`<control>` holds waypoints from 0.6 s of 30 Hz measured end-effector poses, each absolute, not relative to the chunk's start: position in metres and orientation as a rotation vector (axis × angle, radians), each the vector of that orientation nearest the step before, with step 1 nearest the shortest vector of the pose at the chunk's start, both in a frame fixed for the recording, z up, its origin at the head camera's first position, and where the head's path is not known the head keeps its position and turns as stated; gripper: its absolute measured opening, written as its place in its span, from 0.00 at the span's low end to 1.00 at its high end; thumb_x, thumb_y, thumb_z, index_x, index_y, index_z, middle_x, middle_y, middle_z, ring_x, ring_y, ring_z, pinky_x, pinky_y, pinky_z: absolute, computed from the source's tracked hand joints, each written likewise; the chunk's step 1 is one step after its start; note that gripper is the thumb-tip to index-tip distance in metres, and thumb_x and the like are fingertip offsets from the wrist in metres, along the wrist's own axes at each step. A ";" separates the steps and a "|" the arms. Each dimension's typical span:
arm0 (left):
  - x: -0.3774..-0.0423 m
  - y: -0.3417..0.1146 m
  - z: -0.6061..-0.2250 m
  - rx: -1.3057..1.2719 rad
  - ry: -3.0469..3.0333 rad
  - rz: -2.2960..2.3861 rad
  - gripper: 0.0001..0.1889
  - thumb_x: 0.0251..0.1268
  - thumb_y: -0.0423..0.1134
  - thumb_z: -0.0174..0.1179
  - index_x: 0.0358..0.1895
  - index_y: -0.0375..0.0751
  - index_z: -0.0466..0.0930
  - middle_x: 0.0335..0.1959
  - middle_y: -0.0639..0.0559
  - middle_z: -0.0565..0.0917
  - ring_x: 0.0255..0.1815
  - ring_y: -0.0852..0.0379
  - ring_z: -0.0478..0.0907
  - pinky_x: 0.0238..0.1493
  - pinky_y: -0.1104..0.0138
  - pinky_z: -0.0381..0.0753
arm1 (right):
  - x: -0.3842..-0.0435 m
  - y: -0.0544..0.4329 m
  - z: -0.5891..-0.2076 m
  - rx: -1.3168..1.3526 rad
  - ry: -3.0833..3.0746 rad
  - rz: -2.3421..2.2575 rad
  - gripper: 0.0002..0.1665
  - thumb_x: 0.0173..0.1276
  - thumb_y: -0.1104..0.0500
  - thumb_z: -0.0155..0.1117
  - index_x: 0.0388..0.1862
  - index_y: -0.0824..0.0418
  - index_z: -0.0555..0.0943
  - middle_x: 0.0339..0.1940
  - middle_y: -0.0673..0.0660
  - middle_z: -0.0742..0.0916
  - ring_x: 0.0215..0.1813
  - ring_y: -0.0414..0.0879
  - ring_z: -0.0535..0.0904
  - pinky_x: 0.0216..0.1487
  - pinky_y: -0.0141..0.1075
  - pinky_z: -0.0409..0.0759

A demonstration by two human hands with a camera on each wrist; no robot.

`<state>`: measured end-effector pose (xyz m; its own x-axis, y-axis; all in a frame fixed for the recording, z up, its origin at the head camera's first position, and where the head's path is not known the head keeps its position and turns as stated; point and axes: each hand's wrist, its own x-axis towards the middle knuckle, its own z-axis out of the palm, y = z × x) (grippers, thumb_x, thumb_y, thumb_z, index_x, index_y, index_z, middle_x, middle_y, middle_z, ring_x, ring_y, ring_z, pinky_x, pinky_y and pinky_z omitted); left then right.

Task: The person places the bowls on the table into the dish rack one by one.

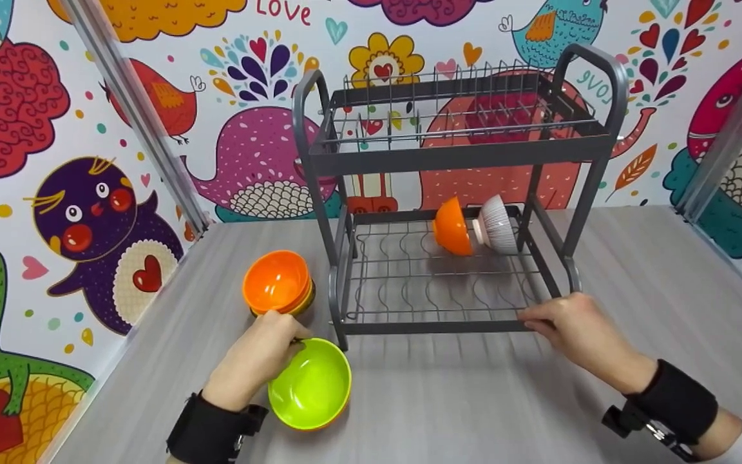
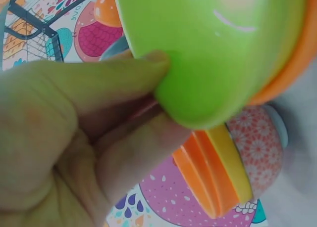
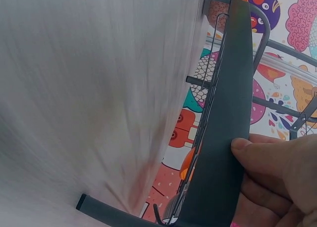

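Note:
My left hand (image 1: 256,362) pinches the rim of a lime-green bowl (image 1: 313,390), thumb inside and fingers outside. In the left wrist view, yellow and orange rims (image 2: 299,49) show nested behind the green one. Just beyond that hand stands a stack of bowls, orange bowl (image 1: 275,283) on top, with a yellow bowl (image 2: 229,162) and a pink flower-patterned bowl (image 2: 257,150) at the bottom. My right hand (image 1: 587,338) grips the front bar of a dark grey two-tier dish rack (image 1: 435,327) near its right corner, thumb on the bar's outer face.
On the rack's lower tier an orange bowl (image 1: 453,227) and a white striped bowl (image 1: 497,225) stand on edge at the back right. Wire dividers line the upper tier (image 1: 455,154). Cartoon-printed panels (image 1: 248,161) enclose the grey table (image 1: 448,412) at the back and sides.

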<state>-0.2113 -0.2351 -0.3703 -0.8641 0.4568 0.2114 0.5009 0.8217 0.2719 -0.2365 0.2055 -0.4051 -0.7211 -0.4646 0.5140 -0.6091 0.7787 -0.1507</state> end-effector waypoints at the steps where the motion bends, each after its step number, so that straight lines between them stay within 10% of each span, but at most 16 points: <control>1: -0.212 -0.236 -0.370 -0.775 -2.858 -0.493 0.12 0.51 0.19 0.64 0.31 0.40 0.91 0.25 0.51 0.88 0.25 0.65 0.76 0.27 0.73 0.76 | -0.236 0.205 -0.405 0.805 -2.517 0.431 0.12 0.49 0.69 0.77 0.33 0.57 0.91 0.30 0.52 0.92 0.33 0.43 0.89 0.33 0.36 0.86; 18: -0.219 -0.242 -0.367 -0.733 -2.891 -0.564 0.11 0.56 0.21 0.62 0.32 0.39 0.90 0.22 0.52 0.83 0.22 0.65 0.69 0.26 0.74 0.73 | -0.235 0.204 -0.403 0.812 -2.529 0.462 0.11 0.51 0.69 0.77 0.32 0.58 0.91 0.30 0.51 0.92 0.31 0.42 0.89 0.32 0.36 0.86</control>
<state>-0.2192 -0.2425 -0.3673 -0.8779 0.4392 0.1907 0.4786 0.8147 0.3274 -0.2349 0.2043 -0.4032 -0.7295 -0.4638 0.5027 -0.6116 0.7714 -0.1757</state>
